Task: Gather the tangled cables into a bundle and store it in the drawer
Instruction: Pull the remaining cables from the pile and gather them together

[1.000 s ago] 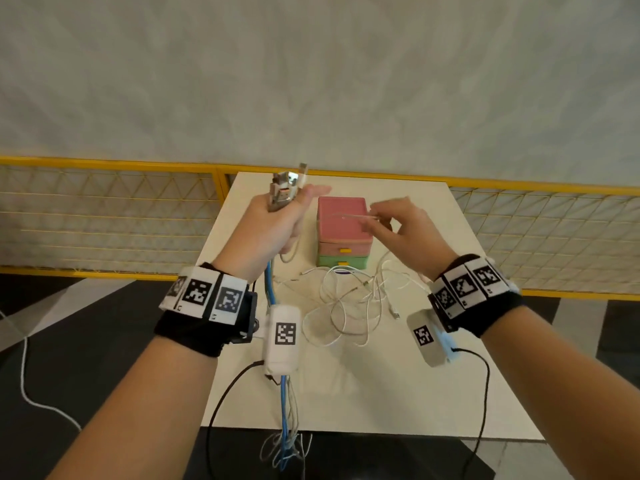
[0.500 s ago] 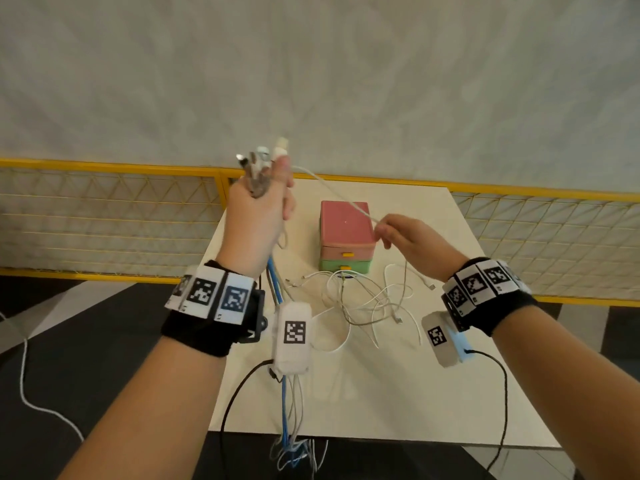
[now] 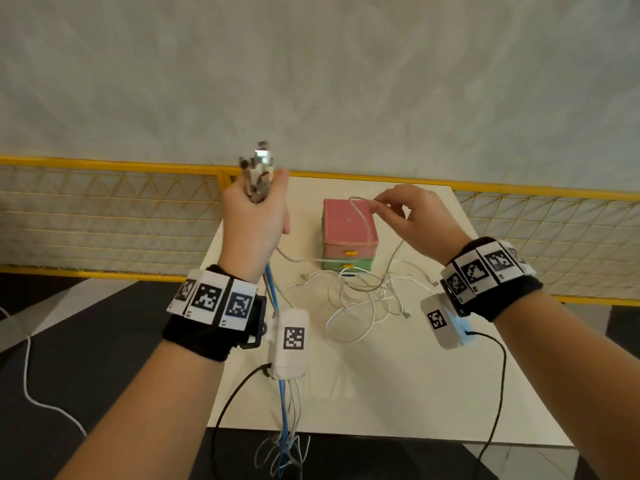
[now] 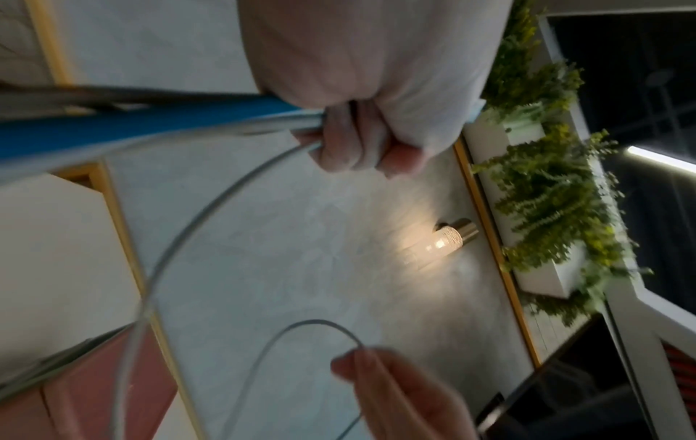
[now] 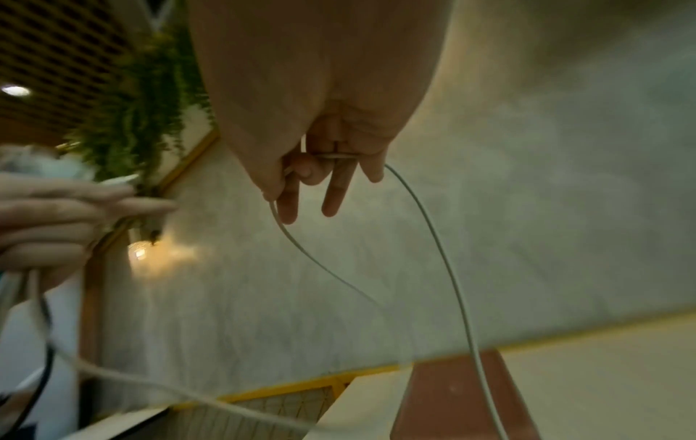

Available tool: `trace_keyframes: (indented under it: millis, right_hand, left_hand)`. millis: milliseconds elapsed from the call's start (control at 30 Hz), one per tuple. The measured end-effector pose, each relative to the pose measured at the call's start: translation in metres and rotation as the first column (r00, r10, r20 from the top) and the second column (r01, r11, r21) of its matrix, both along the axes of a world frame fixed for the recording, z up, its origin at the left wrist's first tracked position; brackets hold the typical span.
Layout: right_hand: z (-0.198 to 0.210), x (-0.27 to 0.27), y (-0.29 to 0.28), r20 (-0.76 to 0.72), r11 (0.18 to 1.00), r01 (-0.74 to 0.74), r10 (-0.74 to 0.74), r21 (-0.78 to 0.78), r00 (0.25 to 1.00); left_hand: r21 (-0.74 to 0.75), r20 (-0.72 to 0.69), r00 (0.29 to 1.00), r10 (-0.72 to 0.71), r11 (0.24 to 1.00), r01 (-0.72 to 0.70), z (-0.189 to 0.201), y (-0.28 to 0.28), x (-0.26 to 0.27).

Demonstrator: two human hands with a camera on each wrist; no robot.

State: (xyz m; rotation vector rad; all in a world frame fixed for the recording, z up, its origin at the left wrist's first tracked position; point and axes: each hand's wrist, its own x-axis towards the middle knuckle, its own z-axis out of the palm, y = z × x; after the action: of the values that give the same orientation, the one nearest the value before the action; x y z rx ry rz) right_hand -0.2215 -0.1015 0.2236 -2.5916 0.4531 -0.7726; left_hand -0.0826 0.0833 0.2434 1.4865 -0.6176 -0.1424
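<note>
White cable [image 3: 360, 216] loops from right hand [image 3: 412, 216]

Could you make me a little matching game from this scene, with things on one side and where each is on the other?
Things:
1. left hand
2. right hand
3. drawer box
4. loose white cables

Places or states:
A. stands on the table, drawers closed
B. grips a bunch of cable ends, raised
C. lie tangled on the table
D. pinches one thin cable above the box

Pairs: 1-B, 2-D, 3-A, 4-C
</note>
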Motion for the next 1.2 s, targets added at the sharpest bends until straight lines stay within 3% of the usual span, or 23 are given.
trace_keyframes:
  millis: [133,233,367,467,600,700,867,933,1067,1200]
  right_hand:
    - [0.015,0.014,0.012,0.027,0.958,-0.186,0.197,-0.216,0.980]
    - [0.025,0.016,0.016,0.061,0.933,-0.240,0.265,-0.268,0.962]
    - [0.022,0.004,0.011,0.060,0.974,-0.217,0.221,-0.064,0.973]
    - [-0.003,-0.003,0.000,-0.065,0.986,-0.153,0.156,0.059,0.986]
    - [-0.045,-0.021,-0.028,-0.257,0.984,0.034,0.013,0.175,0.966]
    - [-0.050,-0.030,-0.034,-0.211,0.989,0.059,-0.030,0.136,0.977]
    - [-0.008,-0.027,-0.013,-0.075,0.998,0.015,-0.011,0.059,0.997]
    - [0.010,-0.032,0.004,-0.134,0.996,-0.033,0.044,0.079,0.990]
    - [0.034,-0.048,0.049,-0.348,0.995,-0.094,0.079,-0.026,0.934]
    - [0.035,-0.068,0.089,-0.572,0.970,-0.238,0.170,-0.047,0.802]
  left_hand:
    - [0.244,0.081,0.940,-0.331,0.921,0.304,0.006,-0.009,-0.026]
    - [0.362,0.019,0.902,-0.432,0.844,0.397,0.001,-0.015,-0.030]
    - [0.290,0.043,0.929,-0.367,0.895,0.340,0.002,-0.012,-0.022]
    - [0.090,0.047,0.979,-0.199,0.977,0.194,0.006,-0.009,-0.009]
    - [-0.096,-0.031,0.999,-0.033,0.995,0.029,0.013,0.000,0.014]
    - [-0.012,-0.014,0.995,-0.102,0.995,0.102,0.014,0.007,0.019]
    - [0.115,-0.016,0.986,-0.167,0.979,0.168,0.002,0.010,0.009]
    - [0.098,-0.045,0.989,-0.144,0.984,0.148,-0.001,0.009,0.005]
    - [0.033,-0.064,0.993,-0.094,0.995,0.097,-0.002,0.012,0.000]
    - [0.105,-0.053,0.982,-0.181,0.977,0.185,-0.001,0.021,-0.011]
